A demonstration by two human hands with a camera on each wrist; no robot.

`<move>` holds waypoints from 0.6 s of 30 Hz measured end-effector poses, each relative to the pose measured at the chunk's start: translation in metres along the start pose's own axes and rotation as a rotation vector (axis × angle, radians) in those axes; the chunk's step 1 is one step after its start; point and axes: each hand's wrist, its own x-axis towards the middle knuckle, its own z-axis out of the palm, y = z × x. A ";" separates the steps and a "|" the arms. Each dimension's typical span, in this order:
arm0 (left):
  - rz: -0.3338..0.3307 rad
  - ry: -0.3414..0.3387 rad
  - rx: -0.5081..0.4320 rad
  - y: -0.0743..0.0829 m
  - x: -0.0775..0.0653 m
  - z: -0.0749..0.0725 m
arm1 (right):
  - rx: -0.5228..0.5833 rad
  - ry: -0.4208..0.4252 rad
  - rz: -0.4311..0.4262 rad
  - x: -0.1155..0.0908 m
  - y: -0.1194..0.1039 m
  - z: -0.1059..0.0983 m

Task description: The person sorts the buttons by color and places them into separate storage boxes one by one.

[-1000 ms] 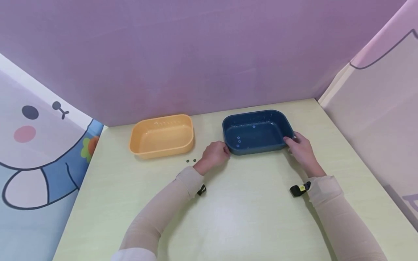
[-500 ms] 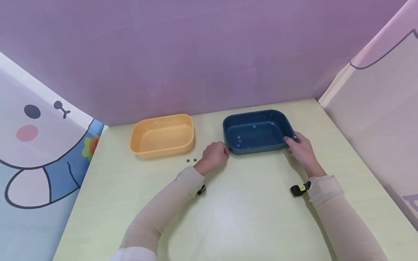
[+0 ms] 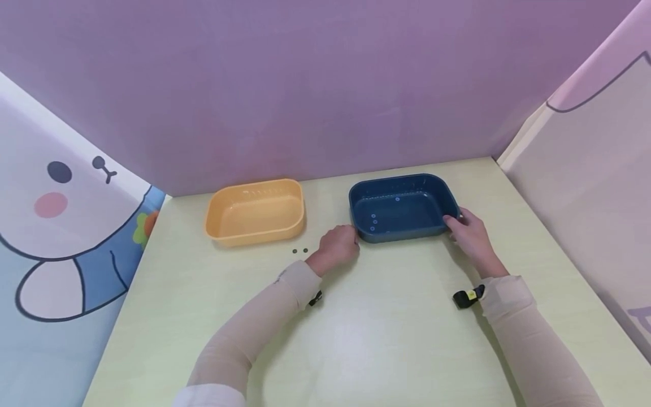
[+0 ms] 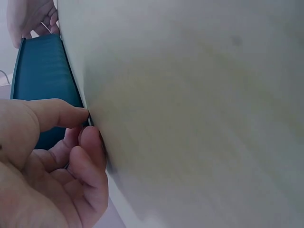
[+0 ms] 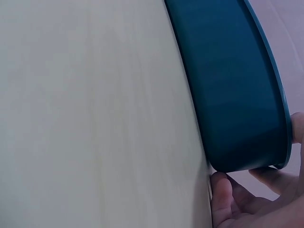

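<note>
A dark blue plastic tray (image 3: 407, 233) stands near the back of the table, right of centre. At its front left corner is my left hand (image 3: 337, 247), thumb and curled fingers around the lower edge in the left wrist view. My right hand (image 3: 470, 237) grips the front right corner; its thumb lies over the rim, with fingers against the outside wall (image 5: 237, 95). Several small pale blue rings, one of them a ring (image 3: 373, 216) at the left, show on the tray's floor. Two small dark discs, including a disc (image 3: 306, 250), lie on the table left of my left hand.
A yellow plastic tray (image 3: 254, 237) stands to the left of the blue one. Behind both rises a purple wall (image 3: 325, 90), with printed panels at the sides. The pale table (image 3: 376, 328) extends toward me below my forearms. Black straps are on both wrists.
Both hands keep their places at the blue tray's corners. The whole head view shifts slightly; no object visibly moves on the table.
</note>
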 end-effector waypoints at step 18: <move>0.038 0.100 -0.062 -0.004 -0.003 -0.009 | -0.002 -0.009 -0.006 0.001 0.003 -0.001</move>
